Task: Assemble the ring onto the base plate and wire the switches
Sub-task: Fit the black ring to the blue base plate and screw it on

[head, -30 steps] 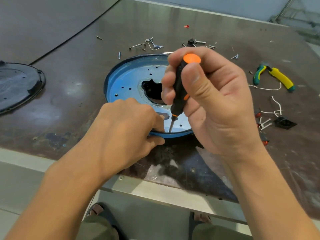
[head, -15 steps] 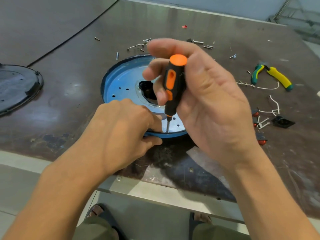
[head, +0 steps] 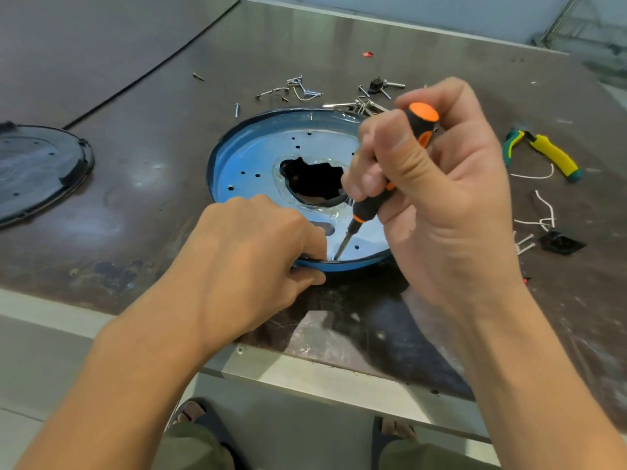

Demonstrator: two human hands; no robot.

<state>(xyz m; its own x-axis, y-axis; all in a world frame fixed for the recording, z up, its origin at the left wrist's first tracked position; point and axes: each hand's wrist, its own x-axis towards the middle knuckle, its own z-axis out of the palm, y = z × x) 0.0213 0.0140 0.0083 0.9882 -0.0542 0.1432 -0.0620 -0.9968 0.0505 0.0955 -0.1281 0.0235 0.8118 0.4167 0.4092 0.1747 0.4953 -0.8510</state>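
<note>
A screwdriver (head: 368, 206) is gripped in the curled right hand (head: 441, 205), tilted, its tip set at the near rim of the blue base plate (head: 258, 154). That rim is pinched by the left hand (head: 251, 252) just beside the tip. The plate lies on the surface (head: 135, 96), with screws (head: 298, 88) scattered behind.

We can read no text, label, brand, number or sign here. The screwdriver (head: 421, 128) handle, the blue plate (head: 258, 154), the yellow-and-green pliers (head: 549, 154) at the right, the black cover (head: 34, 164) at the left and the worktop (head: 135, 96) carry no marking that we can make out.
</note>
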